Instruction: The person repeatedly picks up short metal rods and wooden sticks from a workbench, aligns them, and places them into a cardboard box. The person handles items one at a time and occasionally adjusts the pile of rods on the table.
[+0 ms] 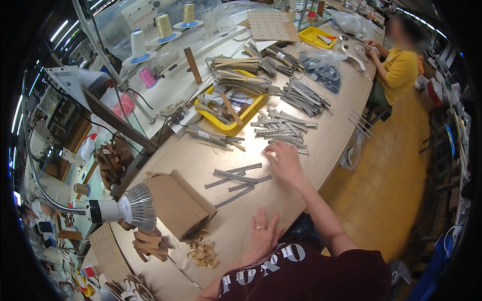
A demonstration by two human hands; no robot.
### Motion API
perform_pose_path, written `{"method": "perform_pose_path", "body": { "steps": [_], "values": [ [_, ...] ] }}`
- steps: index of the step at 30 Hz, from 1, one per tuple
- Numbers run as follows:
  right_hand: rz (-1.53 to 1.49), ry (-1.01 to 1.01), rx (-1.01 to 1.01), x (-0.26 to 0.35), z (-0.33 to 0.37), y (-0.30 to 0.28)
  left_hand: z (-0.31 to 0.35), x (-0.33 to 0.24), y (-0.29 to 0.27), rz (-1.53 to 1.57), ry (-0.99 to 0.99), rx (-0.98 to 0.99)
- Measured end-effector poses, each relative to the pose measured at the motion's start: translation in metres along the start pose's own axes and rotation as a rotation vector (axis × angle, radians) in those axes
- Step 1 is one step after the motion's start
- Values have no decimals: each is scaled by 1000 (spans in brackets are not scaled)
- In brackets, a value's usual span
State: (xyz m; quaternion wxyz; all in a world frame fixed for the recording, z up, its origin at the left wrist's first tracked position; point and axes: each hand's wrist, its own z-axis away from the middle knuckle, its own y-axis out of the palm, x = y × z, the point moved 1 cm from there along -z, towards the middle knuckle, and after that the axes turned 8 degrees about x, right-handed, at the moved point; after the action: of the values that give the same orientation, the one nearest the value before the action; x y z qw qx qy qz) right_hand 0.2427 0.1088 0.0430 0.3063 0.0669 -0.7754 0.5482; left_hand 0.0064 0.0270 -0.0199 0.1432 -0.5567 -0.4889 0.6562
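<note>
My left hand (262,234) lies flat near the table's front edge, fingers spread, a ring on one finger. It holds nothing. My right hand (285,163) is over the table with its fingers bent and a little apart; I see nothing in them. Just beyond it lies a pile of grey braided strips (283,128). To its left, several loose grey strips (237,176) lie crossed over each other on the paper-covered table (301,193). Farther back is another stack of braided strips (306,96).
A lamp (135,206) on a bent neck stands at left beside an open cardboard box (178,203). Curled tan scraps (204,252) lie near it. A yellow tray (256,108) holds tools and strips. A co-worker in a yellow shirt (401,67) sits at far right.
</note>
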Motion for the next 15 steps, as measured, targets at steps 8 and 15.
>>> {"method": "perform_pose_path", "body": {
  "steps": [8,15],
  "values": [
    [130,291,-6,-73,-31,-30,-5,7,-8,53,-172,-85],
    [156,254,99,-77,-34,-29,-4,2,-15,6,-271,-78]
  ]
}}
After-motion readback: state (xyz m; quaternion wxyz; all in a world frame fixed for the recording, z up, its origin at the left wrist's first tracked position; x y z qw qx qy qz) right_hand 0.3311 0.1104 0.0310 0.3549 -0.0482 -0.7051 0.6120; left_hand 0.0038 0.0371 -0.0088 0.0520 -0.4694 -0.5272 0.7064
